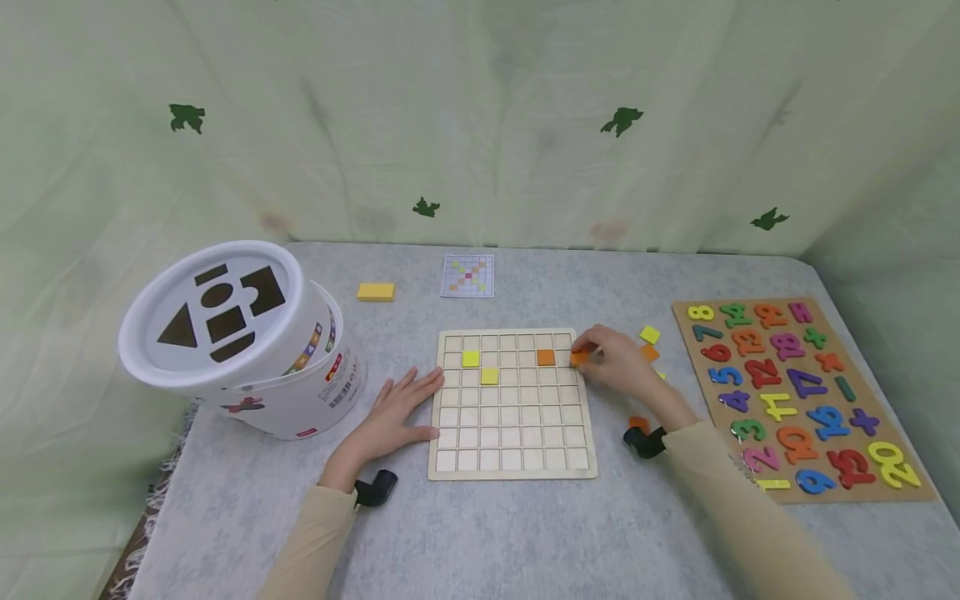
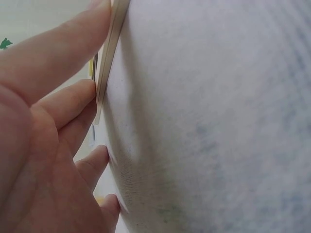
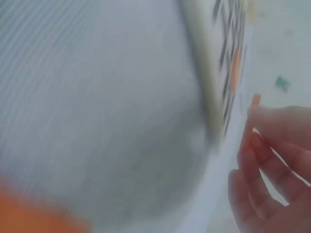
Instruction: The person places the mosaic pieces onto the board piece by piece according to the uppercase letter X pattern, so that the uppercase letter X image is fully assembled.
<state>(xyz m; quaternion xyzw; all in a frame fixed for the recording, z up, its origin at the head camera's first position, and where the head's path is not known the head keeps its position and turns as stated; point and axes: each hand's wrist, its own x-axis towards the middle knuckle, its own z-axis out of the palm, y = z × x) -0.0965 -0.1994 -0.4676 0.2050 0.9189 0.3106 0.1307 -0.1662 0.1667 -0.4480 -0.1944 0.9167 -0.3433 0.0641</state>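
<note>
Left hand flat on table, fingers straight, tips against left edge of wooden grid board. Right hand pinches orange tile over board's upper right cells. On board: 2 yellow tiles, 1 orange. Right: number puzzle, digits 1 to 20. Left: white shape-sorter bucket, label unreadable. Far: yellow block, pattern card.

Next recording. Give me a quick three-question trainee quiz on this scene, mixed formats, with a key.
1. True or false: the left hand lies flat beside the grid board.
2. What does the right hand pinch? A) a yellow tile B) an orange tile C) a number piece
3. How many tiles already sit in the board's squares?

Key: 1 true; 2 B; 3 three: two yellow tiles, one orange square.
</note>
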